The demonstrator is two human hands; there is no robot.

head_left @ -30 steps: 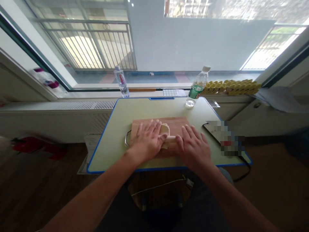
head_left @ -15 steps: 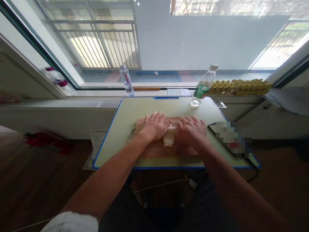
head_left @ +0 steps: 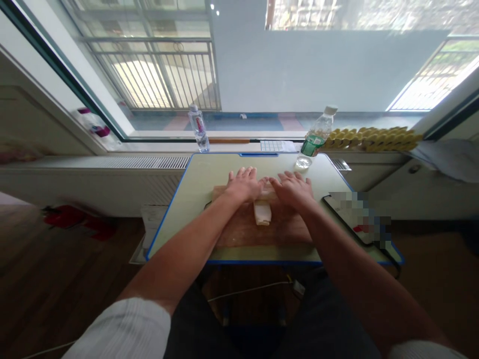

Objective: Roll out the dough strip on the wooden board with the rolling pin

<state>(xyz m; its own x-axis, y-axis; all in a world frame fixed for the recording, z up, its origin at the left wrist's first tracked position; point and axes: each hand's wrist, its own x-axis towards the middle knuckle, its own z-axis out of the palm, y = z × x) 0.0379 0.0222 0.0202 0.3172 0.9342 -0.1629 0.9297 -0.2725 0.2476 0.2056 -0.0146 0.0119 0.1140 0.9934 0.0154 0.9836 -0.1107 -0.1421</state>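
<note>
Both hands lie at the far side of a wooden cutting board (head_left: 247,232), on a pale rolling pin (head_left: 267,195) that shows only in the gap between them. My left hand (head_left: 245,185) rests palm down on the pin's left part, fingers stretched forward. On the right part, my right hand (head_left: 294,190) is flat too, its fingers spread and pointing away from me. The two thumbs nearly meet. A strip of off-white dough (head_left: 263,214) extends from beneath the pin toward me. The pin's ends are hidden under the hands.
The board is on a small blue-edged table (head_left: 179,219). A green-labelled bottle (head_left: 313,142) stands at its back right, a phone-like device (head_left: 348,217) lies on the right. Another bottle (head_left: 199,129) and a yellow bumpy object (head_left: 374,139) are by the window.
Both hands have slid forward, away from me, across the board with the rolling pin. The fingers have straightened, and more of the dough strip shows.
</note>
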